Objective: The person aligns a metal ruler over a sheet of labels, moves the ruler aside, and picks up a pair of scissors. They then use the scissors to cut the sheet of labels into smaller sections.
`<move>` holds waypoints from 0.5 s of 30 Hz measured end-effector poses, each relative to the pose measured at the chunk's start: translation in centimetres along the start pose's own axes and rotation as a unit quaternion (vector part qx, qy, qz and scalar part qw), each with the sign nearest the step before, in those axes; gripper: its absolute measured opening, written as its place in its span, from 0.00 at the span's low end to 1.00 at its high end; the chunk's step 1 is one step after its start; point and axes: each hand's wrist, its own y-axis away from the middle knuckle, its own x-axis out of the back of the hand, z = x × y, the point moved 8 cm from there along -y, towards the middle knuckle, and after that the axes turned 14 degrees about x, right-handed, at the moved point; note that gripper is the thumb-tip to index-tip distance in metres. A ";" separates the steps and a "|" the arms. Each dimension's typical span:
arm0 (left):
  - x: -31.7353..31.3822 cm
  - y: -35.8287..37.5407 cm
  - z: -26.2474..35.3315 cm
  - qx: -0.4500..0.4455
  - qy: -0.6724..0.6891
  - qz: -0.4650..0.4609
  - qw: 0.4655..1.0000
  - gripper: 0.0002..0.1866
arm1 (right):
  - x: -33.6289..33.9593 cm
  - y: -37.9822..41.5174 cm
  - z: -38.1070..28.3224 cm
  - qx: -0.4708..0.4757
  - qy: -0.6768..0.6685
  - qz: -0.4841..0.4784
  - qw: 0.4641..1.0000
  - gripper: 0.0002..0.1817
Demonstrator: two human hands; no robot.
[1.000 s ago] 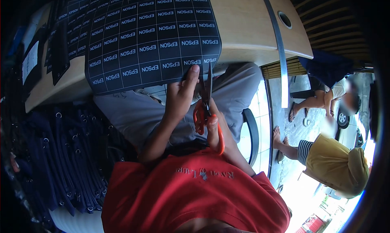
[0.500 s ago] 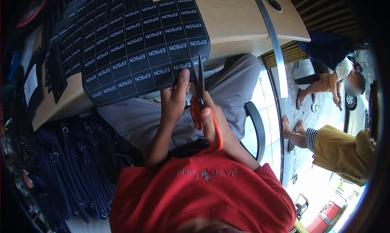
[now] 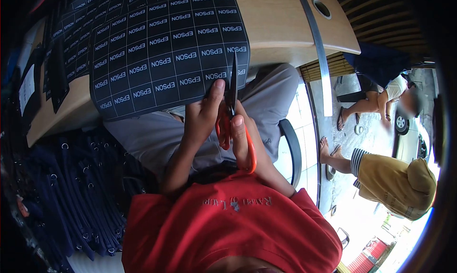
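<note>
A black sheet (image 3: 162, 49) printed with a grid of white labels lies over the table's front edge and sticks out toward me. My left hand (image 3: 204, 109) pinches its near edge, with the thumb on top and the fingers beneath. In my right hand (image 3: 243, 135) are orange-handled scissors (image 3: 233, 85), the thumb in one loop. The blades point away from me and straddle the sheet close to its right end, just right of my left thumb. The lower blade is mostly hidden under the sheet.
More printed black sheets (image 3: 74, 54) lie on the wooden table (image 3: 281, 21) at the back left. A metal strip (image 3: 319, 49) crosses the table's right part. Dark blue straps with metal rings (image 3: 71, 192) hang at lower left. Two people (image 3: 388, 97) (image 3: 390, 180) are at the right.
The scissor blades have closed somewhat on the sheet near its right end. The whole view has shifted slightly, and the person in the light top at the right has moved an arm.
</note>
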 end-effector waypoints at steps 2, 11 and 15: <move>-0.2 0.0 0.2 -0.008 0.005 -0.002 1.000 0.12 | -0.2 0.0 0.0 -0.005 0.010 0.000 1.000 0.36; 0.2 0.4 0.4 -0.026 -0.041 -0.008 0.999 0.11 | -0.2 -0.6 -0.4 0.002 -0.019 0.014 1.000 0.33; -0.1 0.5 0.5 -0.046 -0.056 -0.027 0.997 0.12 | -0.2 -0.9 -0.9 0.016 0.000 0.031 0.999 0.33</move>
